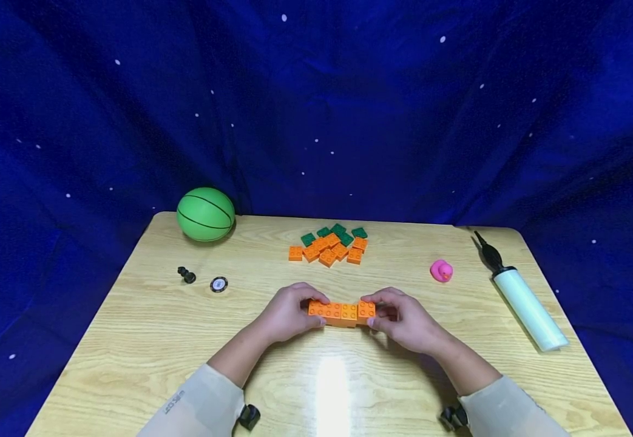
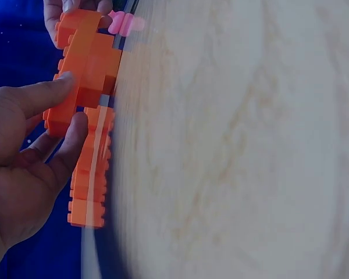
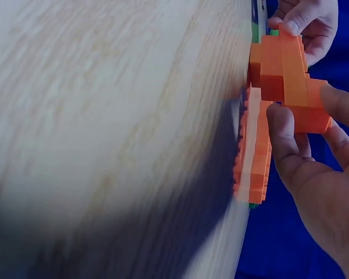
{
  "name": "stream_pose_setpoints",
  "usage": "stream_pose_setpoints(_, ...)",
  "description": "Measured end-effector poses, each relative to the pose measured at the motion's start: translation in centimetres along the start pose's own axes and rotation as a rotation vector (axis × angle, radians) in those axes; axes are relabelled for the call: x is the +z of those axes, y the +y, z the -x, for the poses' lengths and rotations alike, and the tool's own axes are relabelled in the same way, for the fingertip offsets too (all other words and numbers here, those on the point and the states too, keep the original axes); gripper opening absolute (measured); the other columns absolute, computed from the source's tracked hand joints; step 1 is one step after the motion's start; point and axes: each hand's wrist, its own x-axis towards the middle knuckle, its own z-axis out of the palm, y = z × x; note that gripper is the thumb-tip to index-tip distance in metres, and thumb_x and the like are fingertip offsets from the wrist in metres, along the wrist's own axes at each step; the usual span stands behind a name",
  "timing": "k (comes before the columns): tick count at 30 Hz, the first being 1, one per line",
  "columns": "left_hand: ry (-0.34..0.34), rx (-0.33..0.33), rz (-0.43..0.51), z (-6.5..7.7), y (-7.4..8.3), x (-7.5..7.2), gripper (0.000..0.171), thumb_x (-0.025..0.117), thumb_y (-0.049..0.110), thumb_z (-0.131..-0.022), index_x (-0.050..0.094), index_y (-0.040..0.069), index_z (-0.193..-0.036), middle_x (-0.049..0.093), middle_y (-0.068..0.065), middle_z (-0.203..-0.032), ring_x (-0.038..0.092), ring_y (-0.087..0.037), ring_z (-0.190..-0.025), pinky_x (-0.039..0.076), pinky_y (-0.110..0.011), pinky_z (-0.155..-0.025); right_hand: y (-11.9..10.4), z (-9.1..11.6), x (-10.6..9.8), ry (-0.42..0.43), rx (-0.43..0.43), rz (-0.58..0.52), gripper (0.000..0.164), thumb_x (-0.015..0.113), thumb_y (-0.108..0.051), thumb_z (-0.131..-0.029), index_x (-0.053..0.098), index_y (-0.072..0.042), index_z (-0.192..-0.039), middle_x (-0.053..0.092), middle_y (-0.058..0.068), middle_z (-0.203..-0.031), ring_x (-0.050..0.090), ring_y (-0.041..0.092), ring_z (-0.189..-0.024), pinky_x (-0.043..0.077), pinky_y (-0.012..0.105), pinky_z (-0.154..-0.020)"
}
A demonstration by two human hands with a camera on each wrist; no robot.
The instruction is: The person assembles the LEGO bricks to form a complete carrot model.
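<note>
My left hand (image 1: pixel 289 312) grips the left end of a row of joined orange toy building bricks (image 1: pixel 332 311), thumb in front and fingers behind. Under the row's top layer, shorter layers step down toward the table, as the left wrist view shows. At the right end my right hand (image 1: pixel 406 318) pinches a square orange brick (image 1: pixel 366 309) between thumb and fingers. This brick overlaps the end of the row and looks slightly raised against it; in the right wrist view the square brick (image 3: pixel 315 104) sits right against its neighbour.
Behind the hands lies a pile of loose orange bricks (image 1: pixel 327 258) and green bricks (image 1: pixel 338 229). To the left are a green ball (image 1: pixel 206 214), a black chess pawn-like piece (image 1: pixel 187 275) and a poker chip (image 1: pixel 219 284). A pink rubber duck (image 1: pixel 441 271) and a hand pump (image 1: pixel 529 309) lie right.
</note>
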Motion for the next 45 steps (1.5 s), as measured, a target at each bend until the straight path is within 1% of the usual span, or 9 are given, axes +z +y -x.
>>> stream_pose_setpoints(5,-0.010,0.004,0.003,-0.1,-0.4,-0.1,0.036,0.092,0.013,-0.078,0.078,0.022,-0.110,0.068,0.008,-0.114,0.060,-0.013,-0.103,0.051,-0.033,-0.088,0.0,0.0,0.0,-0.029,0.043,-0.050,0.041,0.076,-0.011,-0.095,0.066,-0.014,-0.135,0.065,0.009,-0.121,0.069,0.022,-0.094,0.059,0.030,-0.071)
stream_pose_setpoints(11,-0.027,0.006,0.009,-0.1,-0.6,-0.6,0.043,0.093,0.011,-0.077,0.076,0.016,-0.116,0.067,0.006,-0.112,0.061,-0.017,-0.094,0.053,-0.030,-0.080,0.2,0.0,-0.1,-0.027,0.062,-0.047,0.045,0.078,-0.006,-0.092,0.067,-0.014,-0.135,0.067,0.011,-0.122,0.070,0.021,-0.096,0.060,0.030,-0.073)
stream_pose_setpoints(16,-0.057,-0.006,0.057,-0.3,-0.8,-1.2,0.047,0.093,0.009,-0.077,0.074,0.011,-0.120,0.066,0.001,-0.113,0.062,-0.019,-0.097,0.056,-0.028,-0.081,0.3,-0.1,-0.1,-0.015,0.048,-0.026,0.048,0.079,-0.002,-0.091,0.067,-0.015,-0.135,0.068,0.009,-0.123,0.071,0.021,-0.099,0.060,0.029,-0.076)
stream_pose_setpoints(21,-0.095,-0.019,0.103,-0.5,-1.0,-1.6,0.050,0.093,0.007,-0.077,0.072,0.005,-0.123,0.065,-0.002,-0.113,0.063,-0.024,-0.100,0.058,-0.027,-0.080,0.4,-0.2,-0.1,-0.007,0.045,-0.016,0.048,0.079,-0.002,-0.090,0.068,-0.016,-0.134,0.069,0.008,-0.121,0.071,0.019,-0.097,0.060,0.028,-0.075)
stream_pose_setpoints(25,-0.110,-0.022,0.102,-0.6,-1.1,-1.7,0.048,0.093,0.009,-0.078,0.073,0.008,-0.121,0.065,0.002,-0.110,0.064,-0.022,-0.099,0.057,-0.027,-0.080,0.6,-0.2,-0.1,-0.009,0.034,-0.013,0.047,0.079,-0.002,-0.090,0.067,-0.015,-0.134,0.069,0.008,-0.120,0.070,0.019,-0.096,0.060,0.029,-0.074)
stream_pose_setpoints(30,-0.109,-0.025,0.081,-0.5,-1.1,-1.5,0.046,0.093,0.010,-0.077,0.074,0.014,-0.119,0.064,0.003,-0.103,0.062,-0.016,-0.091,0.057,-0.027,-0.076,0.6,-0.2,-0.1,-0.013,0.032,-0.015,0.048,0.079,-0.002,-0.090,0.067,-0.015,-0.134,0.068,0.008,-0.121,0.070,0.019,-0.096,0.060,0.029,-0.073)
stream_pose_setpoints(35,-0.119,-0.013,0.094,-0.4,-1.2,-1.6,0.046,0.093,0.009,-0.078,0.074,0.013,-0.120,0.064,0.001,-0.102,0.063,-0.017,-0.091,0.058,-0.027,-0.075,0.7,-0.2,-0.1,-0.010,0.026,-0.009,0.047,0.080,-0.003,-0.090,0.067,-0.014,-0.134,0.068,0.010,-0.120,0.070,0.018,-0.095,0.059,0.028,-0.073)
stream_pose_setpoints(40,-0.129,-0.031,0.117,-0.5,-1.7,-1.9,0.047,0.093,0.010,-0.078,0.074,0.015,-0.120,0.066,0.002,-0.105,0.065,-0.018,-0.094,0.058,-0.027,-0.078,0.7,-0.1,-0.1,-0.003,0.023,-0.010,0.047,0.080,-0.003,-0.089,0.068,-0.014,-0.133,0.069,0.009,-0.118,0.070,0.017,-0.093,0.059,0.028,-0.071)
stream_pose_setpoints(45,-0.130,-0.028,0.146,-0.5,-2.0,-1.9,0.045,0.092,0.010,-0.078,0.074,0.012,-0.119,0.066,-0.001,-0.103,0.066,-0.020,-0.093,0.059,-0.028,-0.077,0.6,-0.1,-0.2,-0.010,0.025,-0.011,0.047,0.080,-0.004,-0.090,0.068,-0.013,-0.133,0.068,0.009,-0.117,0.069,0.018,-0.092,0.059,0.028,-0.070)
